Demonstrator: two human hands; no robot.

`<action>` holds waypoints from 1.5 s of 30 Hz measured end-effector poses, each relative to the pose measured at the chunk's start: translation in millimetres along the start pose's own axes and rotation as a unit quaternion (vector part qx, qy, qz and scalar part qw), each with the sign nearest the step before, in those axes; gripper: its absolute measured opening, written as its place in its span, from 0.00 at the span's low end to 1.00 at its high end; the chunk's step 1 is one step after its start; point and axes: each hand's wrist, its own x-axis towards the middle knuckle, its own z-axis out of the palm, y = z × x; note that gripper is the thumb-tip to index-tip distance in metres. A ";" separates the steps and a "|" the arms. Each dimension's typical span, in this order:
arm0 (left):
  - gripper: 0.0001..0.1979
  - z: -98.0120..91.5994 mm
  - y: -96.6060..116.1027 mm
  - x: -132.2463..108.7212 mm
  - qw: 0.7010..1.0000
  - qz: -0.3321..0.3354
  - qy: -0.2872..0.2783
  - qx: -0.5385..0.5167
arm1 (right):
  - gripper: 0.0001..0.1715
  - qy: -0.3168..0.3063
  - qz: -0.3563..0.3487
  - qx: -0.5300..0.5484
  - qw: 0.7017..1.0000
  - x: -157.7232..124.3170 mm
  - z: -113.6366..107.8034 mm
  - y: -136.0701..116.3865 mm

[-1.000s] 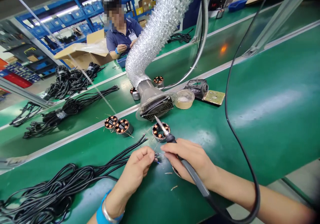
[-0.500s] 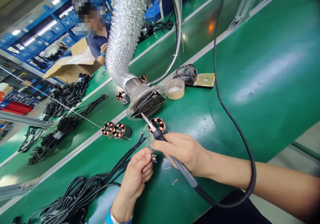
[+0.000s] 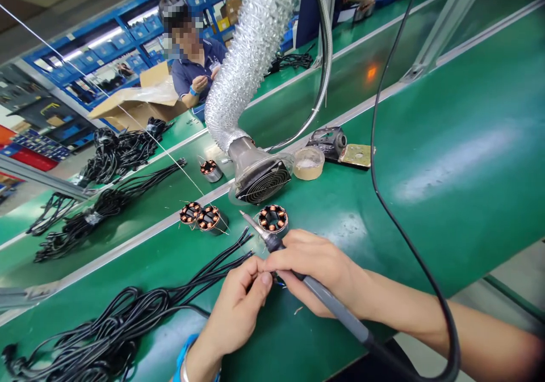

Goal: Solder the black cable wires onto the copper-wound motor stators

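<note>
My right hand grips a grey soldering iron; its tip points up-left, beside a copper-wound stator on the green bench. My left hand is closed in a pinch on thin wire ends, touching my right fingers. A blue and silver band sits on my left wrist. Black cables run from my left hand to a bundle at lower left.
A silver flexible duct with a fan grille hangs just behind the stator. Two more stators lie left of it, another behind. A tape roll and iron stand sit right. A co-worker sits opposite.
The view shifted. My left hand has come up against my right fingers with the wire ends. The iron tip has dropped from the fan grille to the left of the stator.
</note>
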 end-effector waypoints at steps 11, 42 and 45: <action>0.15 -2.0 6.7 0.9 0.997 0.035 -0.023 0.058 | 0.20 0.018 -0.016 -0.013 1.000 3.5 5.4 -3.6; 0.19 12.4 2.8 12.0 0.947 -0.139 -0.006 -0.290 | 0.14 0.068 0.099 -0.046 0.992 -27.5 1.4 -13.2; 0.20 15.0 4.0 11.5 0.949 -0.134 0.016 -0.284 | 0.14 0.026 0.145 -0.008 0.989 -30.1 1.0 -14.3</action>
